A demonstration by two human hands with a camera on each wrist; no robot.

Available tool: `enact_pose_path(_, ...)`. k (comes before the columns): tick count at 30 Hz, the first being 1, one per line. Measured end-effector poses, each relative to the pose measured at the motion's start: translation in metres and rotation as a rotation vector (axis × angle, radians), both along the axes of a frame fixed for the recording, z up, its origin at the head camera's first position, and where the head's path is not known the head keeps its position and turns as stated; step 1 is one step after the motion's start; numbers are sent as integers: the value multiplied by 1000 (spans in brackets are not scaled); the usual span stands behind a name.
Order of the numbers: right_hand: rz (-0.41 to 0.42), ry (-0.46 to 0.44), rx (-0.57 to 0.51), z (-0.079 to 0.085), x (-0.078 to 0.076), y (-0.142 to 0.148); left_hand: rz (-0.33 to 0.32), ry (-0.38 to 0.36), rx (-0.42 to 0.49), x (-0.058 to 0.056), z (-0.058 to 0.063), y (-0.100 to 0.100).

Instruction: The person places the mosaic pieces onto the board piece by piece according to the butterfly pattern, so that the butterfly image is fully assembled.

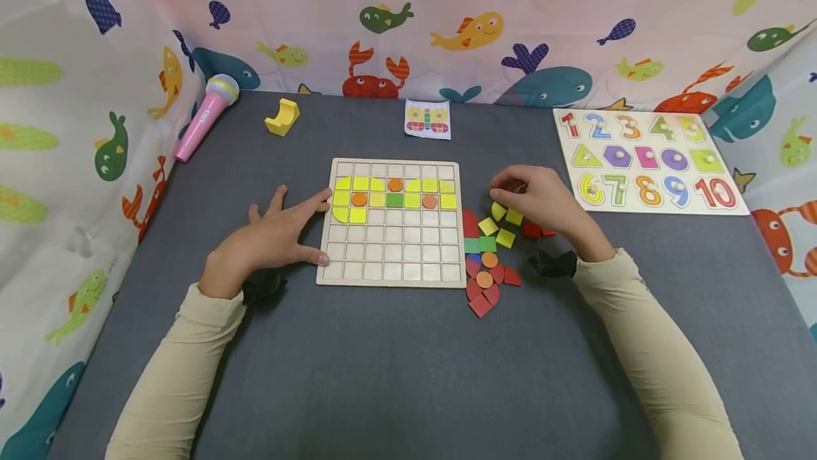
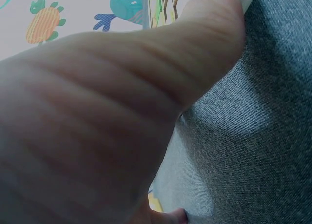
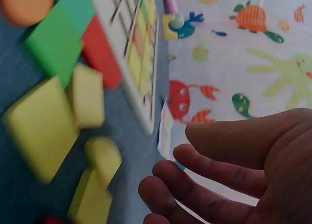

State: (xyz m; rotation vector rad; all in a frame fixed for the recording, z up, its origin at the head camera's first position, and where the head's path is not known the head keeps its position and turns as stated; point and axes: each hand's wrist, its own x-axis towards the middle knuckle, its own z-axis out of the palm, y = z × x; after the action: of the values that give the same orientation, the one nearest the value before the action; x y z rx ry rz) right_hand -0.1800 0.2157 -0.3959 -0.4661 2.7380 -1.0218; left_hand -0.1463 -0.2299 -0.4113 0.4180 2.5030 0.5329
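A square wooden grid board [image 1: 393, 254] lies mid-table, its upper rows partly filled with yellow, orange and green pieces. My left hand [image 1: 268, 244] has its fingers spread, the index finger and thumb touching the board's left edge. In the left wrist view, the thumb [image 2: 209, 33] reaches the board edge. Over the loose yellow pieces [image 1: 506, 238] right of the board hovers my right hand [image 1: 542, 198]. Its fingers [image 3: 195, 185] are loosely bent, with a gap to the thumb and nothing visible held. Red pieces [image 1: 491, 295], green pieces [image 1: 488, 243] and orange discs [image 1: 489, 259] lie nearby.
A pattern card [image 1: 428, 120] with a butterfly lies behind the board. At back right is a number-and-shape puzzle board [image 1: 651, 198]. A pink toy microphone [image 1: 206, 120] and a yellow curved block [image 1: 283, 118] sit at back left. Printed cloth surrounds the grey table.
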Motion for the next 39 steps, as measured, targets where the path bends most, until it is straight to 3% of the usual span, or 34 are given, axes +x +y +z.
enact_pose_path(11, 43, -83, 108, -8, 9, 32, 5, -5, -19, -2, -1, 1)
enact_pose_path(16, 81, -75, 119, -10, 9, 34, 4, -4, -13, -1, 1, 0)
enact_pose_path(29, -14, 28, 97, -5, 2, 8, 1, -4, -14, 0, 3, -1)
enact_pose_path(39, 84, 43, 30, 0, -2, -31, 4, -7, -13, 0, 2, 0)
